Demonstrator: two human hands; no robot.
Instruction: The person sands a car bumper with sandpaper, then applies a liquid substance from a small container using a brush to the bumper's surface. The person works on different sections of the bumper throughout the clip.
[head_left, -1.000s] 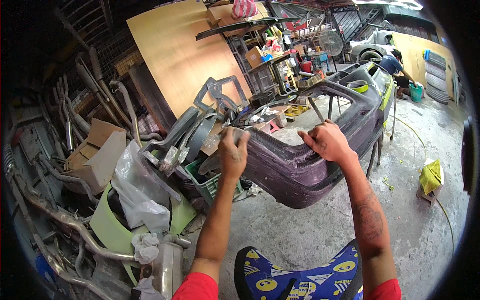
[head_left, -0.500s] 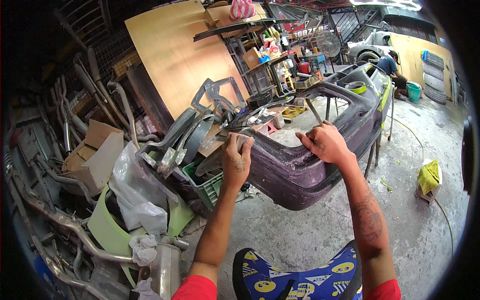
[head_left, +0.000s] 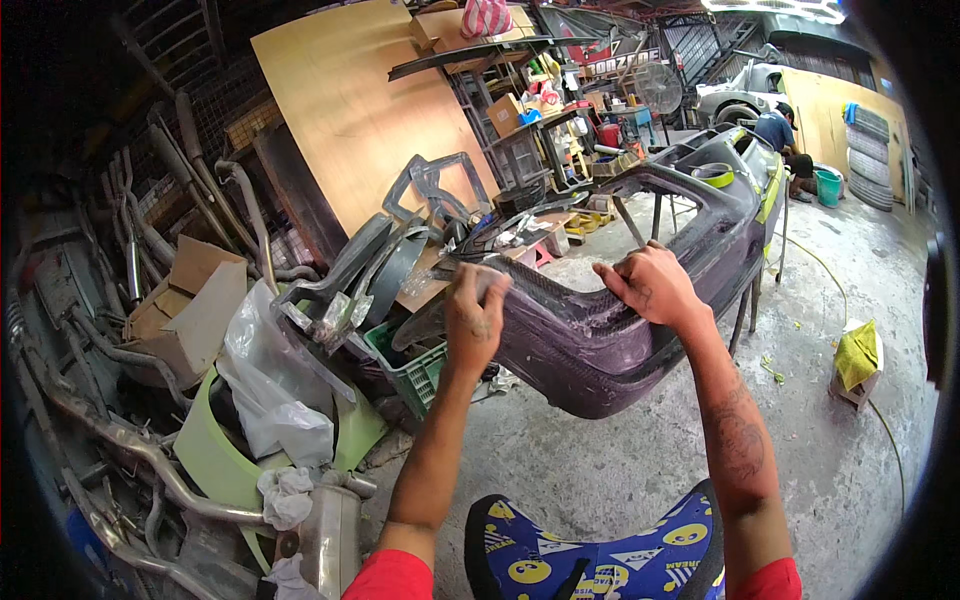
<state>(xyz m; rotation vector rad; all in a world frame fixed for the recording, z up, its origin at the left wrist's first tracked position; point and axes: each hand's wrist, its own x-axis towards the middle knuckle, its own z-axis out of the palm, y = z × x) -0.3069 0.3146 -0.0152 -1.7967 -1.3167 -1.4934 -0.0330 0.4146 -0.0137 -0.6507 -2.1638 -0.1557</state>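
A large dark purple-black car bumper [head_left: 590,370] with a dusty, scratched surface rests on thin metal legs [head_left: 750,310]. My left hand [head_left: 475,320] is closed on a small grey pad [head_left: 485,277] at the bumper’s left end. My right hand [head_left: 645,285] curls its fingers over the upper rim of the bumper’s large opening, thumb pointing left. A blue and yellow patterned padded item [head_left: 590,540] sits below, between my forearms.
Exhaust pipes [head_left: 140,460], cardboard [head_left: 200,280], plastic sheeting [head_left: 265,390] and a green crate [head_left: 405,375] crowd my left. A co-worker [head_left: 775,135] crouches by a teal bucket [head_left: 828,186] and stacked tyres [head_left: 870,165]. A yellow cloth [head_left: 858,355] and hose [head_left: 890,440] lie right.
My left hand has moved slightly down and right since a second ago, still closed on the pad. My right hand has shifted very slightly left on the rim.
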